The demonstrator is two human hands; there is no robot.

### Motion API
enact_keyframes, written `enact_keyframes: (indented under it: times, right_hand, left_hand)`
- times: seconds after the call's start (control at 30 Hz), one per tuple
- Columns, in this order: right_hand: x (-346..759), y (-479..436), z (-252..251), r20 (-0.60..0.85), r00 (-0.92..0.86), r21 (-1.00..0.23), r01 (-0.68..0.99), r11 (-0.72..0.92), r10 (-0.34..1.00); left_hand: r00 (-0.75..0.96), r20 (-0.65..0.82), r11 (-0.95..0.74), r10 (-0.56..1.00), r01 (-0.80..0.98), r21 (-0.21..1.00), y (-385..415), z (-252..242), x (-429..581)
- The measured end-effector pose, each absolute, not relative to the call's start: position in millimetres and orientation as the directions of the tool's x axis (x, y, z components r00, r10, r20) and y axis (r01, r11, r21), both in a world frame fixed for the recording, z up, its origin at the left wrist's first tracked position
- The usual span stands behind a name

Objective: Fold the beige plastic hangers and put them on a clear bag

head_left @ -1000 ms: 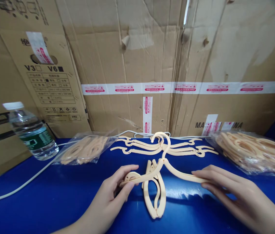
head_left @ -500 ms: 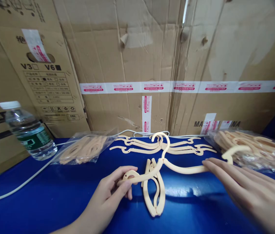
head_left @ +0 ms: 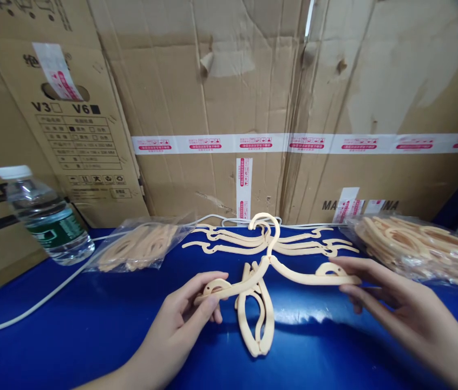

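Observation:
Between my hands is a cream-coloured folding hanger (head_left: 306, 277), its arms spread and its hook pointing up and away from me. My left hand (head_left: 190, 309) pinches the end of the left arm, where a small curved piece lies folded in. At the tip of the right arm, my right hand (head_left: 399, 303) closes thumb and fingers around the end, beside a matching folded-in piece. A folded hanger (head_left: 270, 330) lies on the blue table below, partly covered by the held one. Behind, several spread hangers (head_left: 233, 250) lie in a stack.
A clear bag of folded hangers (head_left: 131, 246) lies at the left, with another bag (head_left: 419, 244) at the right. A water bottle (head_left: 50, 222) stands at the far left near a white cable (head_left: 38, 306). Cardboard boxes (head_left: 196, 184) wall off the back of the blue table (head_left: 131, 336).
The curved piece on the hanger's right arm has swung inward from sticking out. My right hand has gone from flat fingers over that arm to a grip on its end.

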State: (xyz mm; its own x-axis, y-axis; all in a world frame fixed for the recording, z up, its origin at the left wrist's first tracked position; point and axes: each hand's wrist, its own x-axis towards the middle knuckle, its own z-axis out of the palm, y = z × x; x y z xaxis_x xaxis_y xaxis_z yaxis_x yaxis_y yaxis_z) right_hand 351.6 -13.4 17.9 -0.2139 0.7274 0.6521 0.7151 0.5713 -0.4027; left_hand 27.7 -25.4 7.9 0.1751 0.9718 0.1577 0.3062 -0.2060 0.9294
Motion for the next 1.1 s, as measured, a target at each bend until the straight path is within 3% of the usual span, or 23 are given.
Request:
enact_keyframes:
  times: [0.1, 0.27, 0.5, 0.63, 0.73, 0.87, 0.97, 1.1]
  right_hand:
    - [350.3, -13.4, 23.7, 0.57, -0.165, -0.556, 0.644, 0.526, 0.805]
    - [349.2, -12.3, 28.2, 0.475, -0.14, -0.7, 0.537, 0.47, 0.869]
    - [332.2, -19.4, 21.3, 0.229, -0.228, -0.906, 0.305, 0.293, 0.946]
    - [314.5, -26.4, 14.2, 0.245, -0.248, -0.965, 0.035, 0.261, 0.937]
    - [307.3, -30.1, 13.1, 0.289, -0.24, -0.957, -0.06, 0.283, 0.927]
    - [305.5, -37.8, 17.2, 0.252, -0.374, -0.945, 0.104, 0.311, 0.892]
    - [307.6, -44.5, 19.8, 0.222, -0.474, -0.875, 0.289, 0.389, 0.852]
    - [312.9, -48.8, 17.9, 0.206, -0.517, -0.796, 0.406, 0.45, 0.831]
  left_hand:
    - [0.139, 0.181, -0.215, 0.974, 0.298, 0.93, -24.5, 6.6, 26.5]
    - [0.116, 0.18, -0.207, 0.977, 0.298, 0.932, -22.7, 7.3, 26.4]
    - [0.154, 0.155, -0.18, 0.976, 0.163, 0.97, -27.0, 12.8, 38.4]
    - [0.188, 0.175, -0.204, 0.966, 0.146, 0.968, -31.8, 11.5, 42.9]
    - [0.196, 0.201, -0.232, 0.96, 0.15, 0.961, -34.7, 9.4, 43.9]
    - [0.193, 0.228, -0.248, 0.954, 0.085, 0.965, -36.3, 6.1, 45.0]
    - [0.202, 0.237, -0.25, 0.95, 0.04, 0.967, -36.8, 3.3, 46.4]
    - [0.206, 0.243, -0.242, 0.948, -0.031, 0.97, -37.8, -0.3, 47.6]
